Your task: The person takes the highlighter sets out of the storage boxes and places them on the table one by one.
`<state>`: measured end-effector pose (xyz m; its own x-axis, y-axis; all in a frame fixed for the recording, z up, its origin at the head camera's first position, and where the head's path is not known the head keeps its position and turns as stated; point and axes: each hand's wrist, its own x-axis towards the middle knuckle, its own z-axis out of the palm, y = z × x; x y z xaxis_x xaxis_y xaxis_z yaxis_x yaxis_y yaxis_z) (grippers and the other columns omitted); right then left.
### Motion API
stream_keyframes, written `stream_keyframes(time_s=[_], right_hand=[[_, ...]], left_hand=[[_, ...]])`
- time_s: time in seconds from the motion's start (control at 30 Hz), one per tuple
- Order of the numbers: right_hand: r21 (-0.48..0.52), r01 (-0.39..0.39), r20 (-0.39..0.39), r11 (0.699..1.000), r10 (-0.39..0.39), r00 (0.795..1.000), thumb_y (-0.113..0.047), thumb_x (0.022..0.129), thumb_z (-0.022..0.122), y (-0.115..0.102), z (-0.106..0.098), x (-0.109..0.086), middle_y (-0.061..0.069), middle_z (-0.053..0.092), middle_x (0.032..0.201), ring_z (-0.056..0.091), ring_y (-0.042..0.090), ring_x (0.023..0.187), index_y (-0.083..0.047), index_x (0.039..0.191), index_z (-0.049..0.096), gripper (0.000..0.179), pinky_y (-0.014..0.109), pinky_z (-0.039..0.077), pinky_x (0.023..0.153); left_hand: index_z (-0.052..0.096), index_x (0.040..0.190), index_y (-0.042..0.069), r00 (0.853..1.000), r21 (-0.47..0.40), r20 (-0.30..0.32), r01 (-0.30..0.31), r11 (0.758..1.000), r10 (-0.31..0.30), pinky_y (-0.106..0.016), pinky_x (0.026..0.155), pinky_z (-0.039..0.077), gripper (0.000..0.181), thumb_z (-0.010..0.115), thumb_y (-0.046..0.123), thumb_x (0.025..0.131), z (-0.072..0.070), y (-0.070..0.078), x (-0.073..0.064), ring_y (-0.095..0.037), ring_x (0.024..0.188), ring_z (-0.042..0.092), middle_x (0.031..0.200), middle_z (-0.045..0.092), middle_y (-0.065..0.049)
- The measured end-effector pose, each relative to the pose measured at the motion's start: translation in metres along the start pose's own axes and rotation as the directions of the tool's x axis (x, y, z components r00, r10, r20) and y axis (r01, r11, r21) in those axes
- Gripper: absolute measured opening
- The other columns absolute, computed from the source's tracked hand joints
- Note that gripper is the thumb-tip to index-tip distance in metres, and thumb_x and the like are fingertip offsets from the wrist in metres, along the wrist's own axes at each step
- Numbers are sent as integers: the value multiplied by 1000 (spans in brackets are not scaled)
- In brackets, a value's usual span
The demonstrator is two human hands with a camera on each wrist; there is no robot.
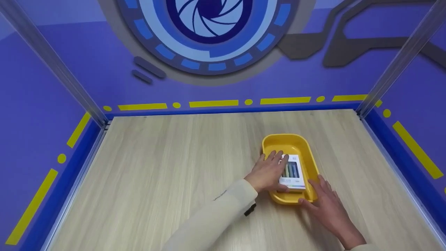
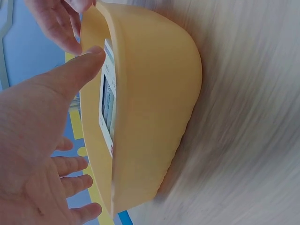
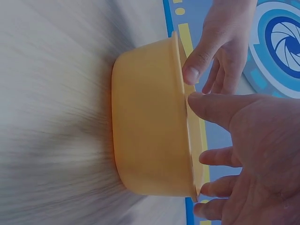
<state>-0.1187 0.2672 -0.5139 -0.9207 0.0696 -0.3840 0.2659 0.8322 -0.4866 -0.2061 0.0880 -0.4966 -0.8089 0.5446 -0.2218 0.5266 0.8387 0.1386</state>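
Box inside the tub, hands not yet clear

A flat white cardboard box with a window showing a row of coloured sticks point(image 1: 293, 172) lies inside a yellow, round-cornered plastic tub point(image 1: 285, 138), window side up and nearer the tub's near end than its far end. The tub stands on a pale wood-grain bench point(image 1: 174, 167), right of centre. As far as the pictures show, getting the box within the tub's walls looks done. From the left wrist, the box's face shows close to rim level; whether it rests flat on the tub's floor is hidden.

The left hand point(image 1: 267, 173) lies over the tub's left side and the box's left edge, fingers extended and spread, with no grasp to be seen. The right hand point(image 1: 329, 205) is at the tub's near right corner, its fingers extended along the rim and its thumb by the near end; it too appears to clench nothing. How firmly either hand touches the box or tub, I cannot tell.

What seems left is small: perhaps a last settling of the box or tub, then lifting both hands away.
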Motion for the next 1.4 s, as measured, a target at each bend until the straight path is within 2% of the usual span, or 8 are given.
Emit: stream_keyframes(time_s=[0.3,0.47,0.8,1.03,1.27,1.4], right_hand=[[8,0,2,1000,0,1000,-62,73,61,1,-1,3,23,-9,151,-4,45,137,-9,144,22,97,63,-2,108],[-2,16,-12,1000,-16,1000,-62,73,61,2,-1,4,23,-7,151,-1,46,136,-8,143,22,97,63,0,108],[12,14,5,1000,-14,1000,-66,70,60,4,-3,5,22,-10,151,-7,46,136,-7,143,22,101,64,-6,106],[13,8,12,1000,-8,1000,-71,66,58,3,-2,6,20,-10,152,-7,44,137,-9,145,20,107,63,-6,107],[10,2,12,1000,-2,1000,-71,64,60,2,-3,6,17,-10,153,-9,44,137,-12,145,21,107,63,-5,107],[1,21,8,1000,-21,1000,-72,63,59,3,-4,7,20,-9,152,-8,45,136,-10,144,22,109,66,-3,105]], left_hand=[[3,146,33,1000,5,16,8,1000,-8,-39,117,11,99,58,65,72,2,-1,2,-12,143,5,155,4,10],[7,147,31,1000,2,11,4,1000,-4,-40,117,13,98,60,64,71,1,0,3,-12,143,8,155,8,9],[7,147,31,1000,25,19,-12,1000,12,-40,116,15,97,59,65,72,2,1,6,-13,143,9,155,9,8],[7,146,32,1000,32,26,-16,999,15,-40,116,15,96,59,65,72,4,1,9,-14,143,9,155,9,8],[7,146,34,999,27,35,-10,1000,9,-40,117,13,96,59,65,72,4,1,11,-13,143,8,155,8,9],[10,147,31,999,73,23,-27,997,25,-40,116,16,97,59,66,71,4,1,12,-14,143,12,154,12,7]])
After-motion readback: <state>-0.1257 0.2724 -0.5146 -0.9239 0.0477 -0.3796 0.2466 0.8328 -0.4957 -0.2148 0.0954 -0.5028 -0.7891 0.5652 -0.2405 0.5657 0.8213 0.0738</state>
